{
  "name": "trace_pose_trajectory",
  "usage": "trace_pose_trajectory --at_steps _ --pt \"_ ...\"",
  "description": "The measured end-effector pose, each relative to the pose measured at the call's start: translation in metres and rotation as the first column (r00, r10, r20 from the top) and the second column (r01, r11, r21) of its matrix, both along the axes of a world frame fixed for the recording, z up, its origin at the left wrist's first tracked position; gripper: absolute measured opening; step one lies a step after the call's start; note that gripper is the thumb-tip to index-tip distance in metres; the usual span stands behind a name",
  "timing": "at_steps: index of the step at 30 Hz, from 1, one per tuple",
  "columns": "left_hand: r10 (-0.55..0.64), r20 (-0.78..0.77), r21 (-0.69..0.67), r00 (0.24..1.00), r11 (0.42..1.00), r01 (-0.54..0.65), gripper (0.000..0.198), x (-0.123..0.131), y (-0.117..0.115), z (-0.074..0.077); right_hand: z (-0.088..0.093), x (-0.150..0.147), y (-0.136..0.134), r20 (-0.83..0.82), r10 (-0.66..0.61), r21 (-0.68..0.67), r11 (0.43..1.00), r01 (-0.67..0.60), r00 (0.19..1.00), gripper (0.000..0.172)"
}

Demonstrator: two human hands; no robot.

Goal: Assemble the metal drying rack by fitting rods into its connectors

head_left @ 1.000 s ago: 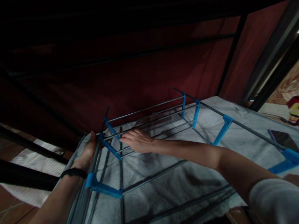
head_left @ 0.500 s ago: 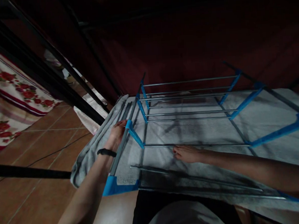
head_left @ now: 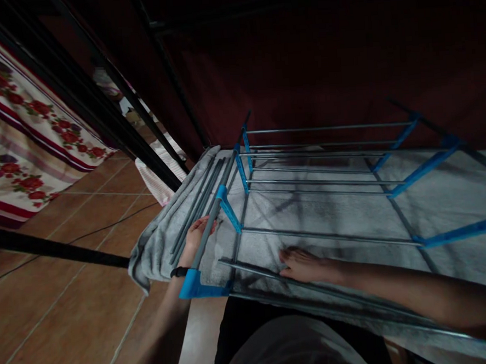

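Note:
A rack of grey metal tubes with blue plastic brackets lies across a grey cloth. My left hand, with a dark band at the wrist, wraps around the rack's left side pole from beneath, between a blue clip and the blue corner piece. To the right, my right hand is low over the cloth, its thumb and fingers apart, beside a loose metal rod. The thumb is at the rod; whether it touches cannot be made out. This rod lies aslant between the rack's two nearest crossbars.
Several loose grey tubes lie on the grey cloth left of the rack. Black metal posts stand at the left, above a tiled floor with a dark cable. A floral curtain hangs farther left; a dark red surface is behind.
My left hand has slid down the side pole, away from the blue clip. My right hand has left the middle crossbar and moved nearer to the loose rod. The view has shifted left.

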State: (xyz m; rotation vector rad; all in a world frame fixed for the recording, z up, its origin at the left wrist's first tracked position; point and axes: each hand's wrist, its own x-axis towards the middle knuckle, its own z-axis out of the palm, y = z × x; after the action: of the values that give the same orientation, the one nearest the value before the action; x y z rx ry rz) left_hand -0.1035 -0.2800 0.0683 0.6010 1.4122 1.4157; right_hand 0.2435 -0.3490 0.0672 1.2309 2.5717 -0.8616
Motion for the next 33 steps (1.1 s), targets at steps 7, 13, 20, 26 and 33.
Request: trace_pose_trajectory --at_steps 7,13,20,26,33 --pt "0.014 0.060 -0.051 0.998 0.999 -0.011 0.015 0.008 0.003 -0.014 -0.002 -0.015 -0.023 -0.036 -0.011 -0.026 1.000 0.010 0.999 0.037" --pt "-0.018 0.089 -0.061 0.996 0.998 0.024 0.011 0.023 -0.006 -0.014 -0.012 -0.023 -0.032 -0.103 0.026 0.014 1.000 -0.025 0.994 0.040" --pt "0.011 0.082 -0.088 0.997 0.996 -0.003 0.015 0.018 -0.010 -0.012 0.004 -0.008 -0.011 -0.076 -0.020 -0.002 1.000 0.020 0.997 0.032" --pt "0.038 0.094 -0.074 0.995 0.997 -0.031 0.016 0.006 -0.009 -0.014 0.043 0.034 0.002 -0.146 -0.093 -0.006 0.996 0.093 0.985 0.035" --pt "0.012 0.096 -0.079 0.995 0.997 -0.004 0.018 0.023 -0.011 -0.002 0.082 0.062 0.021 -0.205 -0.272 0.127 0.945 0.301 0.940 0.036"
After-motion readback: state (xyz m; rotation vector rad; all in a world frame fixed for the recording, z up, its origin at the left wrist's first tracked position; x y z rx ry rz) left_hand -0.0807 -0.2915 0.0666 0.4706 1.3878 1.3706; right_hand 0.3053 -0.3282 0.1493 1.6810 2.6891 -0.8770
